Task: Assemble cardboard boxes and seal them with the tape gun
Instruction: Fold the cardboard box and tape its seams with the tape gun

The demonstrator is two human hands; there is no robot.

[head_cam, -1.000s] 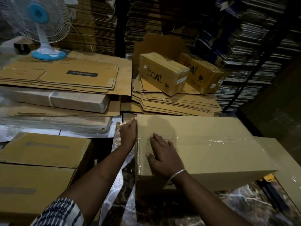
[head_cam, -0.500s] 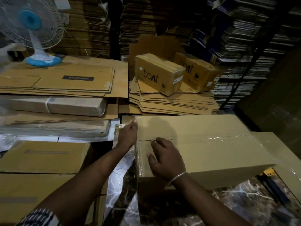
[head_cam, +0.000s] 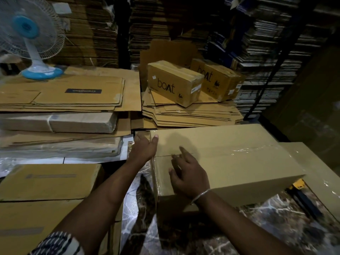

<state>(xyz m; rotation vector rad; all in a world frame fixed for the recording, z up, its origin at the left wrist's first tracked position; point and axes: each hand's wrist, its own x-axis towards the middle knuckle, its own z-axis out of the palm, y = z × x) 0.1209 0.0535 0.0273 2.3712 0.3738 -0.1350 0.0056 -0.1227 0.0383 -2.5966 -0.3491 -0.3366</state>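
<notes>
Box under right hand; left hand at its left end.

One camera only, worn on the person's head, looking forward and down over both forearms, close above the box, with stacked cardboard farther ahead.

Two "boAt" boxes, one fan.

A white-and-blue table fan stands on flattened cardboard sheets.
</notes>
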